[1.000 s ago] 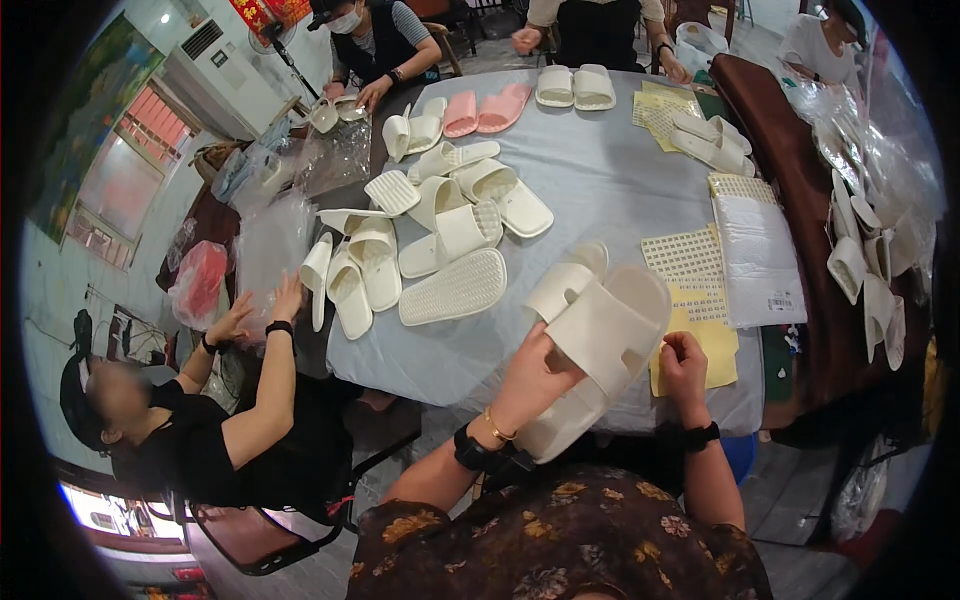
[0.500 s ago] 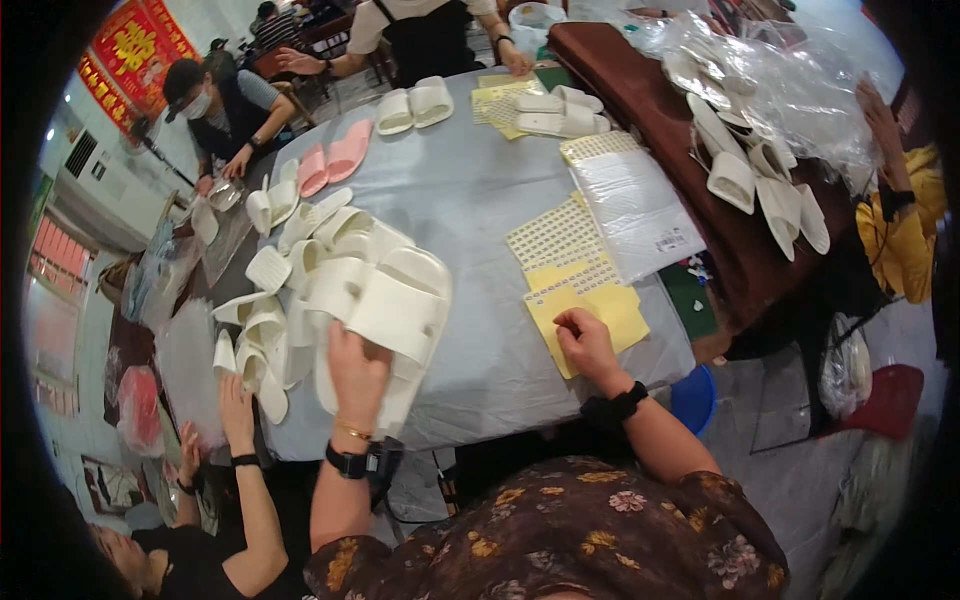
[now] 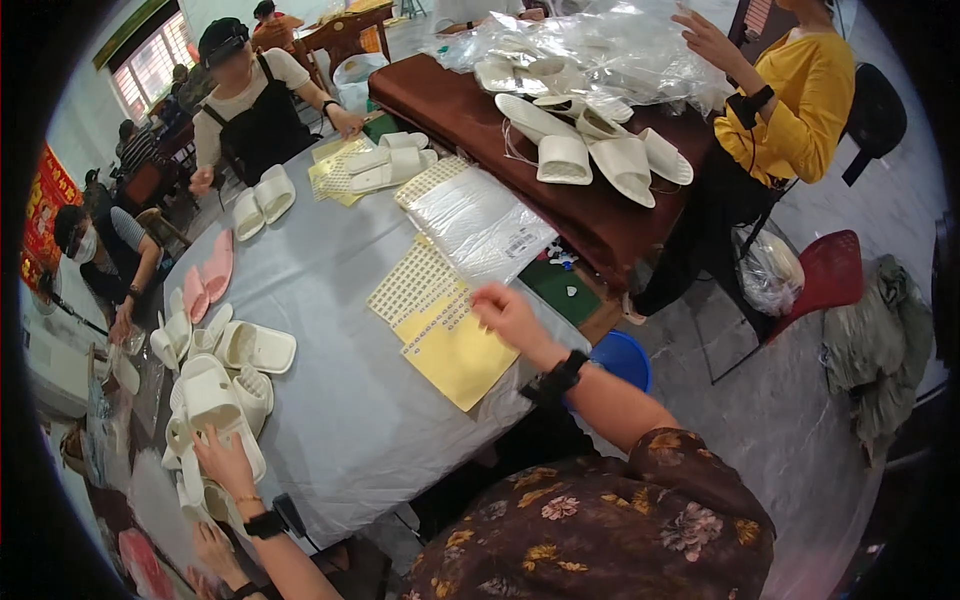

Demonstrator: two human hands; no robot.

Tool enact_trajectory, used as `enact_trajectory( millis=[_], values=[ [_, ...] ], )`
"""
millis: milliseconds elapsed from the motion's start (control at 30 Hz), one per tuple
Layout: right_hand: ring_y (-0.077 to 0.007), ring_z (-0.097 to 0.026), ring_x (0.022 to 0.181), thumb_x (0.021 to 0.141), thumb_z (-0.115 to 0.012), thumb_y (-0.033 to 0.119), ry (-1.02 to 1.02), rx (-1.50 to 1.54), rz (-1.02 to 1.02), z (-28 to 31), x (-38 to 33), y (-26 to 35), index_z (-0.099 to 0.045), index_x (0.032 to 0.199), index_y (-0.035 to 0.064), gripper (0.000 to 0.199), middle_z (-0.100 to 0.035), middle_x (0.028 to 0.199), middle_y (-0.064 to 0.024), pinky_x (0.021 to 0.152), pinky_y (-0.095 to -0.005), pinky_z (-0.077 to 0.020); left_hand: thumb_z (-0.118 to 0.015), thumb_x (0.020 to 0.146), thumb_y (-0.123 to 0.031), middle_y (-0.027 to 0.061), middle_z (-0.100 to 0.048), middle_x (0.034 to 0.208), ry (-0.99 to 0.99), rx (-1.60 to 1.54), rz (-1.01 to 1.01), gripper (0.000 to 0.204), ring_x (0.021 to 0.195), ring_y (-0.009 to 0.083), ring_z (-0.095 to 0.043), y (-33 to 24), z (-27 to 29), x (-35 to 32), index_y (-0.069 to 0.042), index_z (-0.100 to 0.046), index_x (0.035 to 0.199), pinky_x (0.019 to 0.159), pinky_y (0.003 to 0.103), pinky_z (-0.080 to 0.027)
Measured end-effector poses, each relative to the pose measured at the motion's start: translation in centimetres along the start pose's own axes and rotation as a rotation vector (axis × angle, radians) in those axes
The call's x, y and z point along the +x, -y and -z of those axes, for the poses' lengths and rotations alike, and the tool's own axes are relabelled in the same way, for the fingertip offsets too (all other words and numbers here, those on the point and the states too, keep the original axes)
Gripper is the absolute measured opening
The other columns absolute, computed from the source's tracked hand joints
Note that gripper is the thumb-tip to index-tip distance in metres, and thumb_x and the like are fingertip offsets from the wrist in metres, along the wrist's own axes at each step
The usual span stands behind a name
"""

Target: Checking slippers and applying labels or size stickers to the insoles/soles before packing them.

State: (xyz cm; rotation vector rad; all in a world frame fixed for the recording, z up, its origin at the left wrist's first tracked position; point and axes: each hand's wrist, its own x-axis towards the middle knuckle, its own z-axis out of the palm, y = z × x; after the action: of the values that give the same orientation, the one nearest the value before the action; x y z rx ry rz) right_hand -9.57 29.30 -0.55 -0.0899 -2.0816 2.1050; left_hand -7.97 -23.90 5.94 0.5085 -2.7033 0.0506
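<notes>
Over on the left of the table, my left hand [image 3: 226, 466] rests with its fingers stretched and apart on a white slipper [image 3: 210, 390]. That slipper lies on a pile with several other white slippers, one of them a separate slipper [image 3: 258, 346] just beyond. My right hand [image 3: 515, 322] is over yellow sheets of small labels [image 3: 470, 360], its thumb and fingers curled together. Whatever may be between those fingertips is too small and blurred to make out. Beside the sheets lies a clear plastic-wrapped pack [image 3: 485, 222].
A co-worker's hand [image 3: 215, 548] reaches to the near left of the pile. Pink slippers [image 3: 208, 272] and white pairs stand farther along the grey-covered table [image 3: 330, 430]. On the right are a brown padded bench [image 3: 440, 100] with slippers, a blue bin [image 3: 622, 362] and a red chair [image 3: 820, 270].
My left hand has moved left, laid the white slippers onto the pile and loosened its fingers. My right hand stays by the label sheets. The view has swung right.
</notes>
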Motion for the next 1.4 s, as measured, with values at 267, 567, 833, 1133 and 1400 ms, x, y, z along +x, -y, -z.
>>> enact_trajectory(
  millis=[267, 567, 833, 1133, 1400],
  values=[
    [-0.0156, -0.062, 0.062, 0.088, -0.067, 0.036, -0.54, 0.378, -0.246, 12.9, 10.7, 6.2, -0.059, 0.097, 0.0036, 0.035, -0.065, 0.084, -0.0077, 0.047, -0.0254, -0.0483, -0.065, 0.085, -0.014, 0.0175, -0.04, 0.146, -0.232, -0.194, -0.099, 0.037, 0.136, 0.0382, -0.034, -2.4, 0.4, -6.0, -0.005, -0.061, 0.121, 0.112, 0.049, -0.028],
    [-0.0114, -0.059, 0.059, 0.092, -0.056, 0.017, -0.368, 0.537, -0.326, 13.5, 12.1, 8.3, -0.06, 0.104, 0.0018, 0.02, -0.067, 0.08, -0.008, 0.048, -0.0226, -0.0468, -0.065, 0.082, -0.005, 0.0166, -0.045, 0.141, -0.091, -0.615, -0.155, 0.034, 0.132, 0.0353, -0.039, -7.9, 3.3, -11.4, -0.001, -0.061, 0.115, 0.109, 0.044, -0.033],
    [-0.0115, -0.056, 0.057, 0.089, -0.059, 0.016, 0.368, 0.73, -0.439, 6.8, 4.4, 14.3, -0.058, 0.109, 0.0002, 0.026, -0.066, 0.087, -0.0083, 0.05, -0.0226, -0.0483, -0.076, 0.075, -0.012, 0.0172, -0.046, 0.14, 0.249, -1.052, -0.156, 0.068, 0.129, 0.0319, -0.044, -13.2, 4.2, -12.9, -0.001, -0.048, 0.136, 0.102, 0.043, -0.041],
    [-0.0139, -0.062, 0.055, 0.081, -0.058, 0.012, 0.598, 0.32, -0.677, -1.2, -0.6, 12.0, -0.062, 0.103, -0.0051, 0.028, -0.066, 0.08, -0.0072, 0.042, -0.0262, -0.0465, -0.078, 0.076, -0.015, 0.0125, -0.049, 0.138, 0.387, -1.767, 0.18, 0.072, 0.127, 0.0311, -0.05, -12.5, 0.4, -13.0, -0.003, -0.045, 0.138, 0.106, 0.04, -0.041],
    [-0.0127, -0.059, 0.055, 0.084, -0.06, 0.017, 0.669, 0.154, -0.515, -4.5, -0.8, 11.8, -0.064, 0.094, -0.0015, 0.021, -0.063, 0.072, -0.0044, 0.049, -0.0243, -0.0468, -0.078, 0.073, -0.013, 0.0126, -0.054, 0.11, -0.273, -1.081, -0.274, 0.044, 0.11, 0.0348, -0.051, -11.4, 4.7, -14.4, -0.004, -0.056, 0.111, 0.097, 0.047, -0.042]
  ],
)
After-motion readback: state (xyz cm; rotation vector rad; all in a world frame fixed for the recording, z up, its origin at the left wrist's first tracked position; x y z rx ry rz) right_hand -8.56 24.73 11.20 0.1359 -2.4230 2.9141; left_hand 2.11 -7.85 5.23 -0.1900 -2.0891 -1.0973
